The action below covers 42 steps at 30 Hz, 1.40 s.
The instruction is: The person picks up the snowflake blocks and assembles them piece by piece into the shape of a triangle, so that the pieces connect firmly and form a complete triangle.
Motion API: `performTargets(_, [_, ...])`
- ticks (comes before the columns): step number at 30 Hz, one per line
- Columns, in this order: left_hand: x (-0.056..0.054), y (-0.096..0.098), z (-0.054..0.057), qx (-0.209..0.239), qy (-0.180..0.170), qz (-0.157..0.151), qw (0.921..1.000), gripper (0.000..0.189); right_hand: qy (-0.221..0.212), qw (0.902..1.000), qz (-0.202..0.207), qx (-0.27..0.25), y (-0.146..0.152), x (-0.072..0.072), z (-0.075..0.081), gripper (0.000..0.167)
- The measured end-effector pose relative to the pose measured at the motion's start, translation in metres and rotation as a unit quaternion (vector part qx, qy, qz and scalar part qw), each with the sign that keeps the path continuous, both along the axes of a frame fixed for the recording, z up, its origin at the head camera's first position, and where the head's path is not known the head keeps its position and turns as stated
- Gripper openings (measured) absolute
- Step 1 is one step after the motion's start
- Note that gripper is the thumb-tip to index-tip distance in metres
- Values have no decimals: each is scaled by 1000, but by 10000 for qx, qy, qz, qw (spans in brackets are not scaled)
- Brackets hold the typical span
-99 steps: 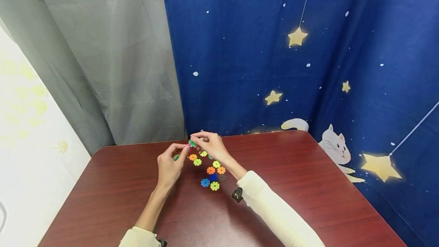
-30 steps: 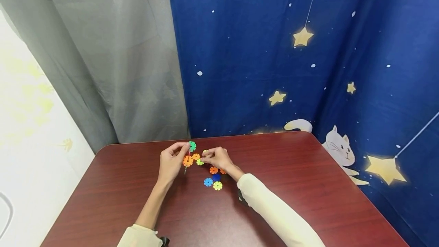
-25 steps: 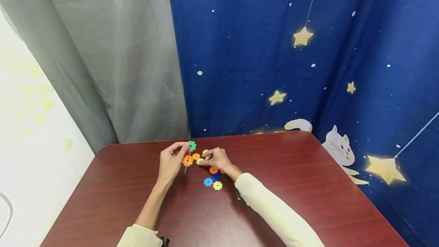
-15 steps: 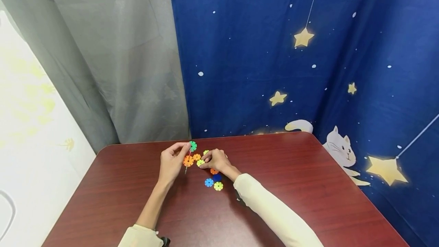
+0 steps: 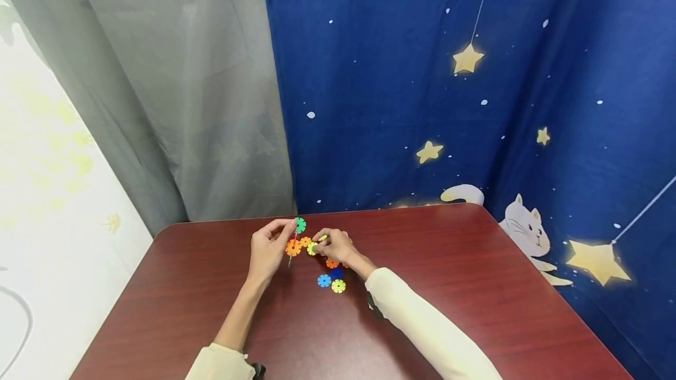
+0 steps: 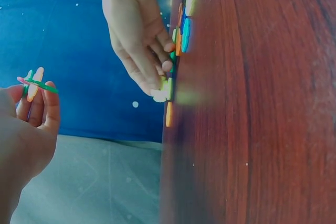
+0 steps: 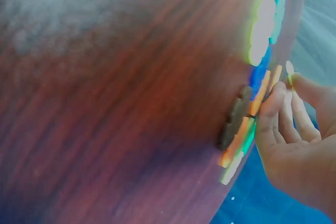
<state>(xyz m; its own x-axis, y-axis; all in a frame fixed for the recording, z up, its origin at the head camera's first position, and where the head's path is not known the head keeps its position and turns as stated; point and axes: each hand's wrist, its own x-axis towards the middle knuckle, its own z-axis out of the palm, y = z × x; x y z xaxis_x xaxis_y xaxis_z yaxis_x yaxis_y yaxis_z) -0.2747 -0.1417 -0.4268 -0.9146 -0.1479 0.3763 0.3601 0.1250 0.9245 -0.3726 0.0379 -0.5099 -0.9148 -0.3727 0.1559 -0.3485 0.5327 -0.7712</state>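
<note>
My left hand (image 5: 267, 249) pinches a small cluster of joined notched plastic discs, held above the table. In it a green disc (image 5: 300, 226) sits at the top and an orange disc (image 5: 293, 247) lower down, with a pink disc between them and another green one seen edge-on in the left wrist view. My right hand (image 5: 336, 246) is low over the loose discs at the cluster's right. Its thumb and fingertips pinch a yellow-green disc (image 7: 290, 72), seen nearly edge-on in the right wrist view. The right hand partly hides the discs beneath it.
Nearby on the reddish-brown table (image 5: 449, 298) lie loose discs: a small orange one (image 5: 306, 241), a light blue one (image 5: 324, 281), a dark blue one (image 5: 336, 273), a yellow one (image 5: 338, 286) and a brown one (image 7: 234, 119). The table's far edge and curtains stand just behind.
Both hands were together at the cluster; the right hand has since left it, moved to the loose discs and taken hold of a yellow-green one. The cluster has turned, its orange disc now showing.
</note>
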Motion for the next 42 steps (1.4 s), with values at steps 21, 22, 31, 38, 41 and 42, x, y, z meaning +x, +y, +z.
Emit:
performTargets(21, [-25, -3, -29, 303, -145, -13, 9994, 26, -109, 9983, 185, -547, 11, -1, 52, 22])
performTargets(22, [-25, -3, -29, 320, -125, -32, 9994, 27, -79, 9985, 191, -510, 11, 0, 54, 22])
performTargets(31, [-25, -5, -32, 509, -50, -172, 9985, 30, 136, 9978, 362, -546, 11, 3, 67, 24])
performTargets(38, [-25, -7, -31, 414, -32, -207, 9989, 29, 284, 9978, 376, -474, 10, 5, 76, 25])
performTargets(41, [-24, -7, -31, 320, -36, -181, 9993, 29, 296, 9979, 351, -463, 9, 6, 80, 24])
performTargets(42, [-24, -7, -31, 301, -44, -168, 9994, 29, 282, 9978, 357, -486, 9, 6, 81, 24])
